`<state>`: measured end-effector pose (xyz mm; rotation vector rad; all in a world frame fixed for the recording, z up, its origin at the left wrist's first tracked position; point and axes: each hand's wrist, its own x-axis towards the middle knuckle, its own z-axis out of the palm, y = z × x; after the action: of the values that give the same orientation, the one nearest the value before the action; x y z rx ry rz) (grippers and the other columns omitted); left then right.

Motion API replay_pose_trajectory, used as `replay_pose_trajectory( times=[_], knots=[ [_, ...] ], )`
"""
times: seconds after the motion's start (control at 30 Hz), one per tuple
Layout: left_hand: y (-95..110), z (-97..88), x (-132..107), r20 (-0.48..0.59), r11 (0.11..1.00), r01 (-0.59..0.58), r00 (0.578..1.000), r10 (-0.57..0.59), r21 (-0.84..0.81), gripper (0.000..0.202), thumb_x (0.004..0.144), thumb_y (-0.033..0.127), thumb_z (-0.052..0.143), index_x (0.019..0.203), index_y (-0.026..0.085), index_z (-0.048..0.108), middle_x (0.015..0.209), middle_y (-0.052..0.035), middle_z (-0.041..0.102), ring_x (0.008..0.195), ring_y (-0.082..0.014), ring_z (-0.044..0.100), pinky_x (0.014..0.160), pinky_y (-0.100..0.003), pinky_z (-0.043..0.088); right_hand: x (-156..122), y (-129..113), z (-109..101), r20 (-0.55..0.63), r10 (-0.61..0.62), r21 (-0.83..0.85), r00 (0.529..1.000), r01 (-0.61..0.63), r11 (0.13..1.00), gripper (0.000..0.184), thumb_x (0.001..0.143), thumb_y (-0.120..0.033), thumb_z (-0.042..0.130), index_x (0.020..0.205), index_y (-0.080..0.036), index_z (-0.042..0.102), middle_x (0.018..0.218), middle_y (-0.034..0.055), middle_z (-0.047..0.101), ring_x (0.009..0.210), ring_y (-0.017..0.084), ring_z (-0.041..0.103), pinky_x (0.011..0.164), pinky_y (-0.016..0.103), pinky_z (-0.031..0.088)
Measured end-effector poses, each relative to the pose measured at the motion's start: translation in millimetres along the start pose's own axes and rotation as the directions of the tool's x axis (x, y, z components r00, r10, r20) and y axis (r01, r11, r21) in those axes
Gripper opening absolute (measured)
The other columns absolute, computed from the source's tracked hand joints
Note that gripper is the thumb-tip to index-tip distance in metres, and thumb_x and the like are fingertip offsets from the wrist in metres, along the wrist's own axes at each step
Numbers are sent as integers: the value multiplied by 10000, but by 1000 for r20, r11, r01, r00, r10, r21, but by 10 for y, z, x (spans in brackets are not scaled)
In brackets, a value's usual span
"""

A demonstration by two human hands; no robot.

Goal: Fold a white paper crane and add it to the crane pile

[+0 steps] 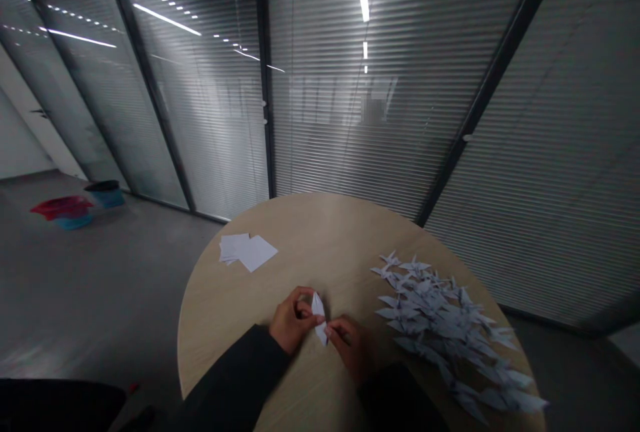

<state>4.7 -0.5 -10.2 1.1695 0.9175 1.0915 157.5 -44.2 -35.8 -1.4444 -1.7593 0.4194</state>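
Observation:
A small piece of white paper folded into a narrow, pointed diamond (319, 305) is held just above the near middle of the table. My left hand (294, 320) grips it from the left, with the thumb across its face and a finger at its upper tip. At its lower right edge, my right hand (348, 345) pinches the paper between thumb and finger. To the right of my hands lies a large heap of folded paper cranes (435, 319). White square sheets (257, 253) rest in a loose pile at the table's far left.
The round wooden table (325, 219) stands close to a glass wall with blinds (345, 145). On the floor at left are a blue bin with a red liner (70, 211) and a bin with a dark liner (106, 193). Something black (60, 405) fills the lower left corner.

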Motion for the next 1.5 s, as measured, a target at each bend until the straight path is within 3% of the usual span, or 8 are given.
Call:
replay_pose_trajectory(
  times=[0.23, 0.53, 0.7, 0.83, 1.0, 1.3, 1.5],
  knots=[
    [24, 30, -49, 23, 1000, -19, 1000, 19, 24, 453, 546, 159, 773, 898, 164, 488, 479, 86, 525, 447, -50, 431, 465, -168, 318, -15, -79, -93, 7, -79, -68, 997, 79, 995, 223, 800, -252, 457, 615, -192, 566, 626, 14, 606, 637, 132, 574, 606, 219, 394],
    [94, 41, -30, 29, 998, 13, 1000, -12, -61, 544, 486, 260, 814, 889, 173, 460, 459, 81, 552, 415, -66, 489, 455, -180, 367, -20, -80, -60, -12, -51, -65, 999, 50, 997, 266, 843, -290, 415, 640, -207, 567, 618, -5, 623, 595, 125, 577, 552, 210, 400],
    [71, 17, -4, -21, 1000, 2, 1000, -2, -13, 562, 480, 304, 812, 903, 161, 469, 454, 91, 541, 410, -68, 496, 455, -190, 392, -17, -47, -8, -122, -96, -78, 988, 87, 993, 242, 856, -288, 426, 715, -213, 608, 685, 11, 647, 651, 139, 610, 608, 225, 445],
    [32, 9, 6, 44, 998, 69, 997, -69, 9, 576, 461, 337, 820, 887, 159, 477, 456, 94, 537, 408, -73, 501, 451, -198, 410, -5, -31, -10, -256, -174, -129, 951, 145, 981, 194, 849, -304, 472, 747, -211, 608, 697, 35, 642, 683, 159, 611, 632, 246, 456],
    [-31, 3, 14, 87, 996, 79, 993, -81, 30, 594, 461, 367, 826, 900, 144, 495, 499, 69, 572, 440, -87, 535, 477, -216, 441, 1, -23, -28, -250, -254, -152, 934, 221, 963, 166, 845, -280, 510, 716, -206, 583, 675, 25, 632, 665, 149, 603, 628, 240, 452],
    [-62, -11, 4, 140, 997, 68, 987, -73, 35, 563, 507, 378, 812, 932, 139, 528, 572, 41, 603, 545, -139, 606, 567, -277, 513, 11, -6, -30, -260, -216, -163, 941, 177, 971, 138, 825, -258, 513, 712, -207, 573, 673, 25, 618, 665, 149, 594, 626, 246, 453],
    [-79, -18, -2, 116, 994, 34, 992, -47, 108, 515, 540, 310, 799, 963, 140, 560, 598, 25, 626, 575, -147, 614, 590, -271, 502, 6, -22, -11, -277, -214, -154, 937, 176, 972, 123, 810, -231, 515, 695, -208, 550, 658, 19, 604, 652, 145, 584, 626, 246, 449]
  ],
)
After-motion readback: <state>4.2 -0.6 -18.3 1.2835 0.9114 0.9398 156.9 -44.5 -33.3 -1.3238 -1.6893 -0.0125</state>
